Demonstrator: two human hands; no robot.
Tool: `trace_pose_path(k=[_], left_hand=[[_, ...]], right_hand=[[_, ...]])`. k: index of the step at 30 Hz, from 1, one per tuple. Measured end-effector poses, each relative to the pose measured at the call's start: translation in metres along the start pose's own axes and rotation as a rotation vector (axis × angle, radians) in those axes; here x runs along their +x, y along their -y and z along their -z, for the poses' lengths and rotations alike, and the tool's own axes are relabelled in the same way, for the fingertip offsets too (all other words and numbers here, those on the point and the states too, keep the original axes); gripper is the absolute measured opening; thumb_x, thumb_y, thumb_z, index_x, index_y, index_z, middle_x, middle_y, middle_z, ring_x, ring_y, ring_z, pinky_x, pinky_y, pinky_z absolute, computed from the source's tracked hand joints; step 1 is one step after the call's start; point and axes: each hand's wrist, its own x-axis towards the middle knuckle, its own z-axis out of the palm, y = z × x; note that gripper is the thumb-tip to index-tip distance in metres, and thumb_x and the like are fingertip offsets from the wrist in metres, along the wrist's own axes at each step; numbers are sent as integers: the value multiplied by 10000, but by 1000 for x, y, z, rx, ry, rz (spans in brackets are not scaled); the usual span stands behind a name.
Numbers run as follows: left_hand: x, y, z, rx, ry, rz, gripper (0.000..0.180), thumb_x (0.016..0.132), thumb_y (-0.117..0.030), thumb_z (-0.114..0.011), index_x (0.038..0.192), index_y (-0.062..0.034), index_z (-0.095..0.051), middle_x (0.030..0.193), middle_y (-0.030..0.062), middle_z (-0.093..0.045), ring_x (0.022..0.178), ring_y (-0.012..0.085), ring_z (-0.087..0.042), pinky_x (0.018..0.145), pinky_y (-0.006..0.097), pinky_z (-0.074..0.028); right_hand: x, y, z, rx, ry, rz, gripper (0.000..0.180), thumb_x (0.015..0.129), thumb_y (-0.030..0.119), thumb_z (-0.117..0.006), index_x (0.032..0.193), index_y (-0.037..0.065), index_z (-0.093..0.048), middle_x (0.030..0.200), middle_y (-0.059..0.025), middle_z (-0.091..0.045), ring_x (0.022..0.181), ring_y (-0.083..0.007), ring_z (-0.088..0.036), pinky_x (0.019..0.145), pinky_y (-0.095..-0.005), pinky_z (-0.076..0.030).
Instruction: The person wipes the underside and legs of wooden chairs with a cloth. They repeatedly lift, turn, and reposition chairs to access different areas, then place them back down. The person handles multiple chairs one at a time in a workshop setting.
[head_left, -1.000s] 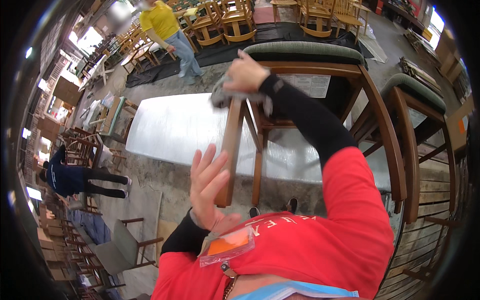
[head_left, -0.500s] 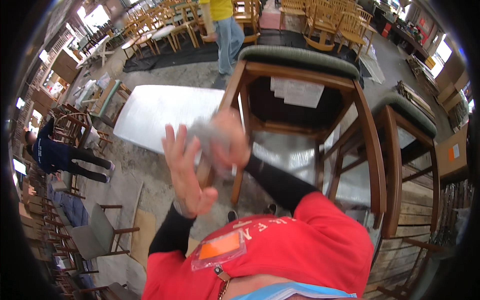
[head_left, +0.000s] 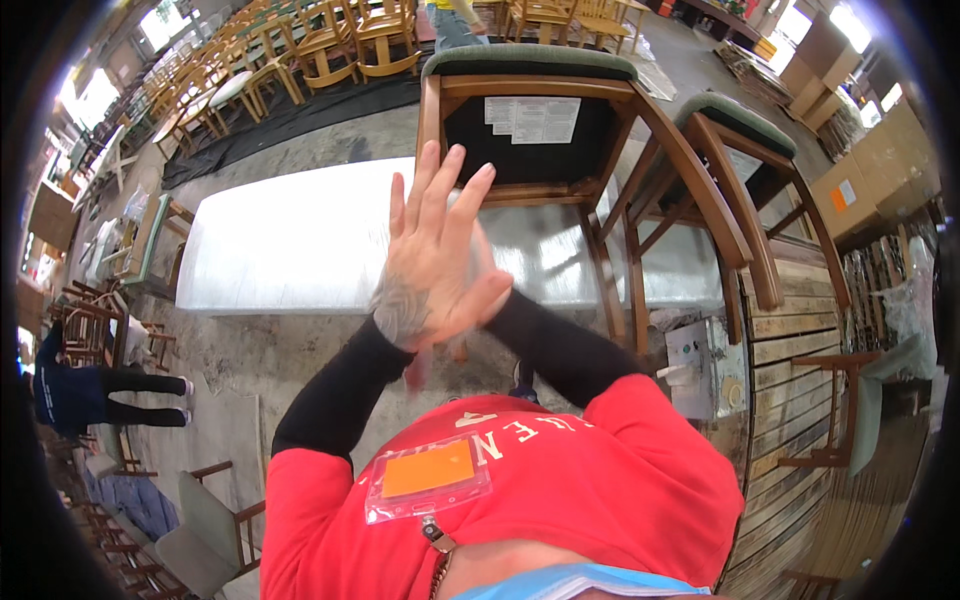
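Note:
My left hand [head_left: 435,250] is raised in front of me with its fingers spread and its back toward me, patterned dark near the wrist. Behind it, my right hand [head_left: 487,258] shows only as a strip; its fingers are hidden, so what it holds cannot be seen. Just beyond both hands a wooden chair [head_left: 520,190] is tipped over on a silver-wrapped bench [head_left: 290,235]. Its green padded seat faces away and its dark underside, with white paper labels, faces me. A second tipped chair [head_left: 745,190] stands beside it on the right.
At right are wooden slats [head_left: 795,390] and cardboard boxes [head_left: 875,180]. A grey chair [head_left: 205,525] stands lower left, near a person in dark clothes [head_left: 85,390]. Rows of wooden chairs [head_left: 385,40] line the back, where another person's jeans [head_left: 455,28] show.
The view has shifted, with the chairs now farther left. The grey, blurred thing between my hands no longer shows. My left hand now covers most of my right.

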Motion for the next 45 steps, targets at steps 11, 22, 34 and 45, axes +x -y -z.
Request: trace_pose_path(k=[11,22,34,45], left_hand=[[-1,19,-15,36,235,-1,609,1037,-552,-410,1399,-80,-538,1432,198,-541,1499,375,-299,1223,589,-132],[9,14,-1,-326,471,-106,510,972,-542,-573,1156,-79,-680,600,70,-662,689,276,-708,1085,466,-423],[3,24,-6,-424,350,-200,325,795,-352,-820,981,-101,-729,585,4,-615,566,192,-629,825,366,-502],[6,20,-4,-459,320,-31,355,728,-280,-878,989,-102,-717,524,-32,-539,485,155,-566,806,382,-506]], right_hand=[[18,23,24,-613,-97,132,379,1043,332,-550,1198,1,-651,1142,-142,-655,1068,-264,-608,923,-366,-463],[-107,323,92,-2597,-274,466,508,904,424,-665,1001,-75,-662,976,-302,-668,942,-440,-650,873,-507,-513],[160,363,209,-2616,416,-13,380,996,392,-468,1264,165,-614,1100,-313,-671,1022,-465,-658,915,-486,-529],[240,308,184,-2146,-243,437,1199,643,659,-818,1492,-43,-343,1396,-332,-534,1284,-418,-558,1044,-437,-480]])
